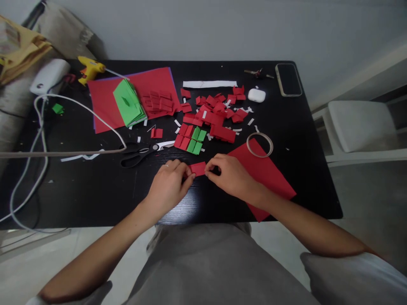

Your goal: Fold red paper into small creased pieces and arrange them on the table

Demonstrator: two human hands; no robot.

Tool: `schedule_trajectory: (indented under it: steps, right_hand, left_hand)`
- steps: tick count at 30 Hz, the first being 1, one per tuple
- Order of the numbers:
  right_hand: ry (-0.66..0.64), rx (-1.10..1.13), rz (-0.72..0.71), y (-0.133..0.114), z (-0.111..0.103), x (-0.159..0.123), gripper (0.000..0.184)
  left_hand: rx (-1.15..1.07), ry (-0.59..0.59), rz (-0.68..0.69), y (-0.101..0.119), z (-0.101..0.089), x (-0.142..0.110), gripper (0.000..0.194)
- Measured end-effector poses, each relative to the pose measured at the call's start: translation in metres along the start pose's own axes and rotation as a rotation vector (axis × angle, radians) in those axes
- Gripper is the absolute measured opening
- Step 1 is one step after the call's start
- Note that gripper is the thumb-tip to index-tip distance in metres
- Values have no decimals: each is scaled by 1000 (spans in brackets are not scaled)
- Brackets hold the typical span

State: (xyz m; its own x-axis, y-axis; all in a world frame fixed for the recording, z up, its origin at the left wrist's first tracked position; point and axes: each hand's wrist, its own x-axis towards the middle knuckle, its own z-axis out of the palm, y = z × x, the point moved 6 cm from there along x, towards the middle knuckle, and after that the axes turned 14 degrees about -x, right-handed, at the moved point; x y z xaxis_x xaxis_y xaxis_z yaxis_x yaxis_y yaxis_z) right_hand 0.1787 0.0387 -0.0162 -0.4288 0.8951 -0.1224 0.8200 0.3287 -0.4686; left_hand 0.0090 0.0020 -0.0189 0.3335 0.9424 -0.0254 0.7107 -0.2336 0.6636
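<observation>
A small red paper strip lies level just above the black table, between my two hands. My left hand pinches its left end between thumb and fingers. At the right end, my right hand pinches the edge with thumb and forefinger. Just beyond my hands sits a block of folded red and green paper pieces. Behind it is a loose heap of folded red paper pieces. A large red paper sheet lies partly under my right forearm.
Black-handled scissors lie left of the folded block. A roll of tape rests on the red sheet. Farther back are a yellow glue gun, green folded paper, a white earbud case and a phone. A white cable loops at left.
</observation>
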Motion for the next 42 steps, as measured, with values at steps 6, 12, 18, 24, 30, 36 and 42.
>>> schedule_trajectory:
  steps: [6,12,18,24,30,36,42]
  right_hand:
    - [-16,-63,-23,-2,-3,2,15]
    - [-38,-76,-36,-2,-2,2,16]
    - [114,-169,-218,-14,-5,-6,14]
    - [209,-153,-479,-24,4,-17,19]
    - [253,-266,-599,-27,9,-17,21]
    - [185,-15,-470,-24,0,-15,20]
    - [316,-86,-465,-23,-1,-20,24]
  left_hand:
    - [90,16,28,-1,-1,-3,18]
    - [72,-24,-24,-18,-15,-11,18]
    - [-86,-12,-60,-27,-28,-17,18]
    - [-177,125,126,-10,-31,-24,16]
    - [-115,73,201,-11,-16,-25,30]
    - [-293,97,185,-6,-21,-23,14]
    - [-368,142,12,-22,-15,-17,16]
